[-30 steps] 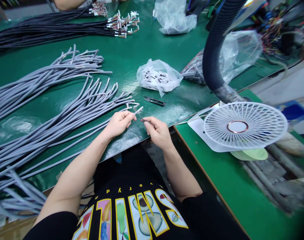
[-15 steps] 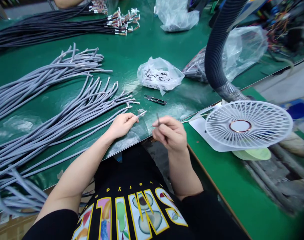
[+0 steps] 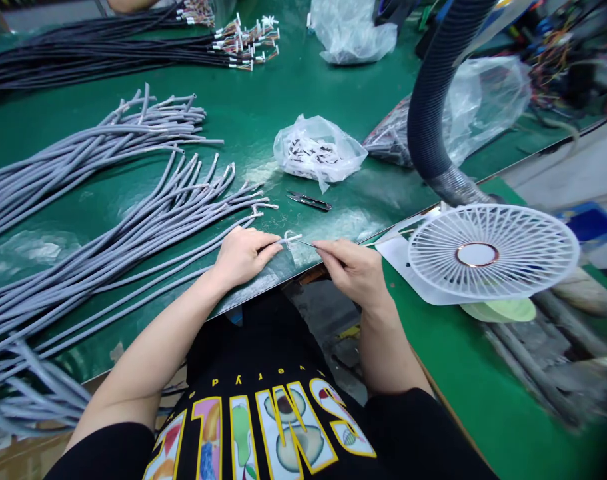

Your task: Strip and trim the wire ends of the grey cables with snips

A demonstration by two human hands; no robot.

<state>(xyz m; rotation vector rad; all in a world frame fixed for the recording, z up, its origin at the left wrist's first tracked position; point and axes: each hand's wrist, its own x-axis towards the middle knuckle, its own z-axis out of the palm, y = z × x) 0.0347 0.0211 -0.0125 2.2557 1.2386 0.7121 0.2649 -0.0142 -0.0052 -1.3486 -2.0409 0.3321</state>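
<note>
My left hand [image 3: 248, 253] had its fingers clamped on a cable [image 3: 296, 237], the white end at 3 o'clock from them; my right hand [image 3: 350, 267] pinched a thin tool [image 3: 307, 244] near that end. I judged the cable light, flexible, best gripped behind its delicate strands [image 3: 288, 234].

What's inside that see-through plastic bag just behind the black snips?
The plastic bag holds a heap of small white and black pieces, too small to identify. Whatever lies under the top layer is covered and can't be seen.
</note>
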